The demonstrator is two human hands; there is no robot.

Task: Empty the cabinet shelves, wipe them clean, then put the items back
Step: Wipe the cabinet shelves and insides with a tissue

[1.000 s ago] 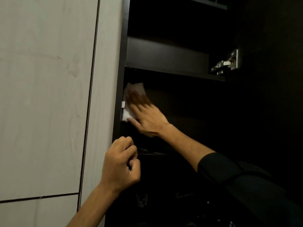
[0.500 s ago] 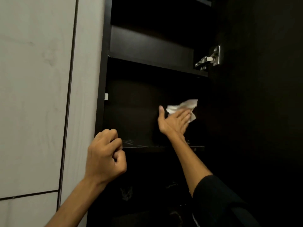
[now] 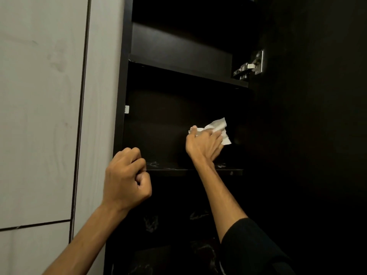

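We've swept the tissue point(image 3: 219, 129) under our flat right hand point(image 3: 204, 144) from left wall to right corner; left hand point(image 3: 125, 179) fisted, shelf point(image 3: 190, 171) wipe nearly done.

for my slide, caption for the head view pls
Right hand presses a white wipe to the dark cabinet's back wall; left hand fisted.

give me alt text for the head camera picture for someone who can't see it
A right hand presses a white tissue against the back of an empty dark cabinet shelf. The left hand hangs in a fist at the shelf's front edge.
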